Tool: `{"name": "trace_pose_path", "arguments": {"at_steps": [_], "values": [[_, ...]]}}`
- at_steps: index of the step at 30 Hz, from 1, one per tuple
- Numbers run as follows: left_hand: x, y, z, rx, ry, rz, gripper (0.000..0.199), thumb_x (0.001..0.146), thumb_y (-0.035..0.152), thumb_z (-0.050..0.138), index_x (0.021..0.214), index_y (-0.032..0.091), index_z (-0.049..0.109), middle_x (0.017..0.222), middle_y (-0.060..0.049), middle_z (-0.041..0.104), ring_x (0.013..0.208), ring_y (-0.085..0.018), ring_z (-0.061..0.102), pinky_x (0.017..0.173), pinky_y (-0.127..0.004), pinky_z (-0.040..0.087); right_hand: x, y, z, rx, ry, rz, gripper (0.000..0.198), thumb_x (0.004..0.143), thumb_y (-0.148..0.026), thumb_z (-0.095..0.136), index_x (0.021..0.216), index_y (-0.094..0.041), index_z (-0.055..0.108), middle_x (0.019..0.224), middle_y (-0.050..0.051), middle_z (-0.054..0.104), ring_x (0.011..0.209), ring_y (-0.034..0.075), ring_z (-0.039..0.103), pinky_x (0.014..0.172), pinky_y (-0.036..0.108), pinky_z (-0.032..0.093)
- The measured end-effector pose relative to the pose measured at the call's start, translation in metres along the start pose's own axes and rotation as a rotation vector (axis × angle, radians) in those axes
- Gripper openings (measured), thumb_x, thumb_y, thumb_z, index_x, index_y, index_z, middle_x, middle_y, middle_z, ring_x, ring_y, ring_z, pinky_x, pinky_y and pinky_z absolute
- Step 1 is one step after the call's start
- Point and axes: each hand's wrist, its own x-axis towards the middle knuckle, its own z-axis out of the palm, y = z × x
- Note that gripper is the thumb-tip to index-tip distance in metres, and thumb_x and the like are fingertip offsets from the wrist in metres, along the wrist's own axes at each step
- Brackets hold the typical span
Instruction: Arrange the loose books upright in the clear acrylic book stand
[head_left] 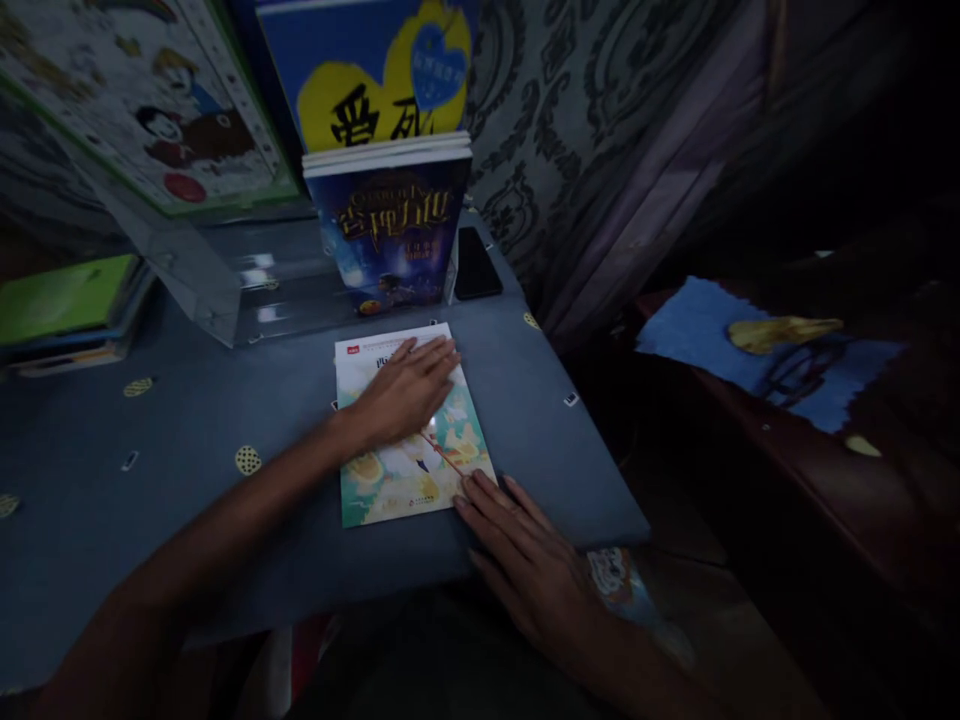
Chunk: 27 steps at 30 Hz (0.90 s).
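Observation:
A thin paperback book (397, 480) with a white, teal and yellow illustrated cover lies closed near the front edge of the table. Across its upper half rests my left hand (409, 390), fingers stretched out flat and covering part of the title. My right hand (525, 550) is at the book's lower right corner, its fingertips touching the cover and its fingers extended. Neither hand grips anything.
Behind the book, a dark blue book (394, 230) stands upright before a blue-and-yellow book (360, 70). A black phone (478, 263) lies beside them. Clear acrylic stands (187, 270), a stack of books (67, 305) and a blue torn-edged sheet (697, 320) flank them.

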Motion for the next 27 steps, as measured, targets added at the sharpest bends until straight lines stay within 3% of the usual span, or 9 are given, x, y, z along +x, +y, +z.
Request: {"name": "trace_pose_path", "arguments": {"at_steps": [3, 7, 11, 15, 20, 27], "values": [[-0.011, 0.003, 0.002, 0.013, -0.015, -0.032, 0.048, 0.105, 0.033, 0.035, 0.148, 0.014, 0.045, 0.159, -0.015, 0.044, 0.152, -0.024, 0.035, 0.125, -0.048, 0.026, 0.0, 0.001, 0.001, -0.033, 0.013, -0.012, 0.069, 0.1, -0.011, 0.049, 0.162, -0.02, 0.021, 0.144, 0.014, 0.061, 0.139, 0.026, 0.052, 0.111, 0.052, 0.05], [-0.043, -0.021, -0.006, 0.014, 0.032, -0.171, 0.051, 0.105, 0.038, 0.036, 0.149, 0.014, 0.043, 0.159, -0.017, 0.043, 0.151, -0.025, 0.036, 0.125, -0.05, 0.028, 0.001, 0.001, 0.0, -0.041, 0.02, -0.023, 0.07, 0.1, -0.011, 0.049, 0.162, -0.02, 0.02, 0.144, 0.015, 0.06, 0.137, 0.027, 0.053, 0.111, 0.052, 0.051], [-0.077, -0.042, -0.013, 0.003, 0.083, -0.291, 0.053, 0.105, 0.039, 0.034, 0.151, 0.013, 0.041, 0.159, -0.018, 0.043, 0.152, -0.028, 0.035, 0.122, -0.054, 0.032, 0.003, -0.001, -0.005, -0.027, 0.015, -0.021, 0.067, 0.1, -0.012, 0.051, 0.161, -0.021, 0.026, 0.143, 0.013, 0.062, 0.136, 0.025, 0.055, 0.113, 0.051, 0.049], [-0.088, -0.045, -0.012, -0.007, 0.097, -0.32, 0.055, 0.105, 0.042, 0.032, 0.153, 0.016, 0.039, 0.161, -0.017, 0.04, 0.152, -0.027, 0.034, 0.121, -0.054, 0.032, 0.011, 0.001, -0.016, -0.009, -0.05, -0.025, 0.059, 0.101, -0.015, 0.051, 0.157, -0.02, 0.035, 0.143, 0.013, 0.062, 0.136, 0.024, 0.056, 0.118, 0.053, 0.043], [-0.087, -0.045, -0.007, 0.01, 0.089, -0.337, 0.057, 0.106, 0.044, 0.029, 0.153, 0.014, 0.039, 0.161, -0.017, 0.039, 0.153, -0.028, 0.032, 0.121, -0.055, 0.032, 0.042, 0.012, -0.019, 0.061, -0.253, -0.012, 0.054, 0.102, -0.029, 0.054, 0.153, -0.019, 0.043, 0.153, 0.013, 0.051, 0.145, 0.025, 0.044, 0.122, 0.056, 0.034], [-0.088, -0.045, -0.007, 0.032, 0.102, -0.322, 0.056, 0.106, 0.043, 0.029, 0.153, 0.014, 0.038, 0.161, -0.017, 0.04, 0.152, -0.027, 0.034, 0.12, -0.053, 0.033, 0.107, 0.042, 0.005, 0.025, -0.288, 0.005, 0.045, 0.105, -0.03, 0.044, 0.148, -0.019, 0.051, 0.153, 0.014, 0.051, 0.148, 0.025, 0.041, 0.124, 0.055, 0.028]]}}
